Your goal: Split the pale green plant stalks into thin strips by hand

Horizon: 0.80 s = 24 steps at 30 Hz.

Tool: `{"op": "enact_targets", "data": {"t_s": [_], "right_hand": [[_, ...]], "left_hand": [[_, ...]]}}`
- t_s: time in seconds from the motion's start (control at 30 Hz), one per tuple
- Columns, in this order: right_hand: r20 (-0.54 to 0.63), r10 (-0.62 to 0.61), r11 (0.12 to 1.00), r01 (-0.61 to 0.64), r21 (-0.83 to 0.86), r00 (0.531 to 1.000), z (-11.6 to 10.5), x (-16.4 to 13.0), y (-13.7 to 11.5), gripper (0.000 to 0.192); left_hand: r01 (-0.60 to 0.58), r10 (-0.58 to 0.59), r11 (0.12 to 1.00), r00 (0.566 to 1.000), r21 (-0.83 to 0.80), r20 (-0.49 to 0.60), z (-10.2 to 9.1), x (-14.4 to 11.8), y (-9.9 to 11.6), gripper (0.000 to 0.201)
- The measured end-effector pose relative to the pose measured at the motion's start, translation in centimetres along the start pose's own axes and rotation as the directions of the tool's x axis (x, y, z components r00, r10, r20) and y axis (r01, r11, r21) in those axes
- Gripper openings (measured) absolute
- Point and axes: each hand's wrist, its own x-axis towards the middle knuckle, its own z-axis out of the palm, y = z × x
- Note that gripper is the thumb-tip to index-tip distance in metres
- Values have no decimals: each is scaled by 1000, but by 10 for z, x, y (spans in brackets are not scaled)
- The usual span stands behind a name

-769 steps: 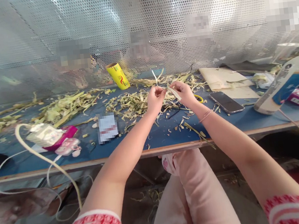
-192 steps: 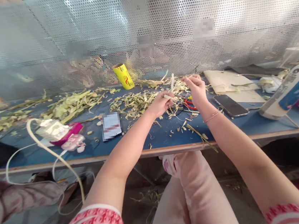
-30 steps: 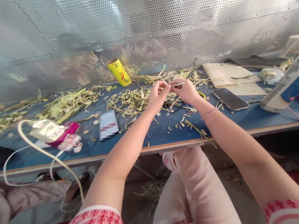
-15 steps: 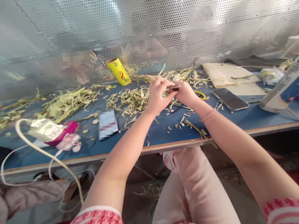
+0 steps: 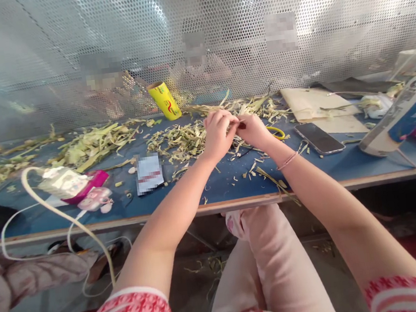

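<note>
My left hand [image 5: 217,135] and my right hand [image 5: 253,130] meet above the middle of the blue table [image 5: 219,187]. Both pinch a small pale leaf strip [image 5: 237,120] between their fingertips; most of the strip is hidden by the fingers. Under and behind the hands lies a heap of pale green leaf scraps [image 5: 180,141]. A yellow scissors handle [image 5: 276,131] pokes out just right of my right hand.
A yellow roll [image 5: 164,101] stands at the back by the perforated metal screen [image 5: 217,35]. A phone [image 5: 319,138] and cardboard sheet [image 5: 315,108] lie right. At left are a white charger with cable [image 5: 63,182], a pink case [image 5: 95,201] and a card [image 5: 149,172]. More leaf strips [image 5: 94,144] lie left.
Over the last second my hands closed together around the strip, fingertips now touching. Earlier my right hand was drawn further right with a longer strip standing up.
</note>
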Motion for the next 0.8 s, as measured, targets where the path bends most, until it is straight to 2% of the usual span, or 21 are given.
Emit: {"op": "enact_targets", "data": {"t_s": [0.1, 0.27, 0.37, 0.47, 0.6, 0.8], "right_hand": [[14, 52, 990, -53, 131, 999, -2, 1, 3, 3], [25, 158, 925, -156, 346, 987, -3, 3, 11, 29], [40, 193, 871, -190, 452, 980, -3, 3, 15, 34], [41, 206, 821, -196, 536, 978, -3, 3, 15, 35], [33, 213, 822, -198, 534, 976, -3, 3, 14, 34], [42, 202, 858, -198, 474, 978, -1, 3, 14, 27]], "left_hand": [[45, -47, 997, 998, -60, -29, -2, 5, -8, 4], [169, -187, 956, 981, -240, -54, -7, 12, -20, 7], [262, -258, 877, 964, -404, 65, -8, 12, -20, 11], [318, -262, 810, 948, -493, 182, -11, 11, -16, 10], [367, -265, 745, 929, -557, 259, -18, 11, -9, 5], [397, -286, 679, 918, -617, 276, -14, 11, -17, 5]]}}
